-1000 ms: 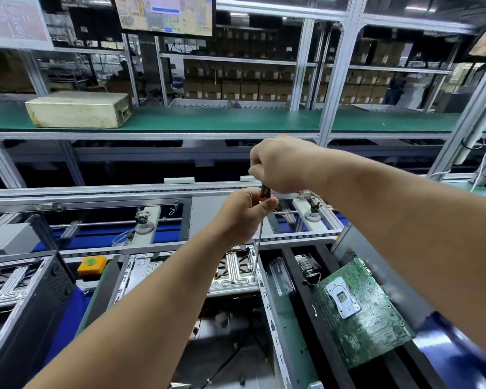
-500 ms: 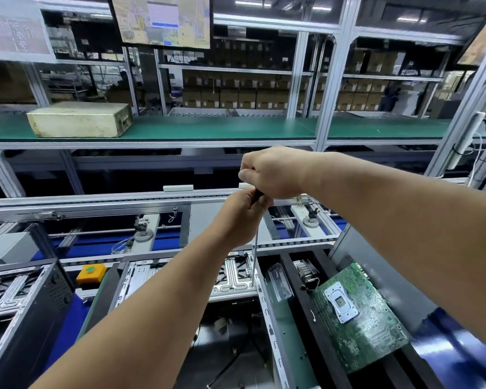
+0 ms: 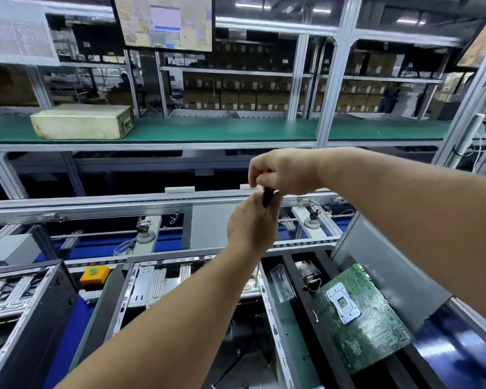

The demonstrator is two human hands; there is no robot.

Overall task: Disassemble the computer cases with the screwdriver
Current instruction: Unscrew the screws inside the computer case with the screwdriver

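Note:
An open computer case lies below me, its metal frame and dark inside showing. A long screwdriver stands upright over the case's right edge, its thin shaft reaching down to the rim near the case wall. My left hand grips the dark handle from below. My right hand pinches the top of the handle from above. The middle of the shaft is hidden behind my left wrist.
A green motherboard leans in a black tray at the right, beside a grey panel. Another open case stands at the left. An orange button box sits by the conveyor rail. A beige box rests on the green shelf.
My right hand's fingers have shifted on top of the handle, exposing more of it. Both hands stay over the case's right edge; the view has tilted slightly.

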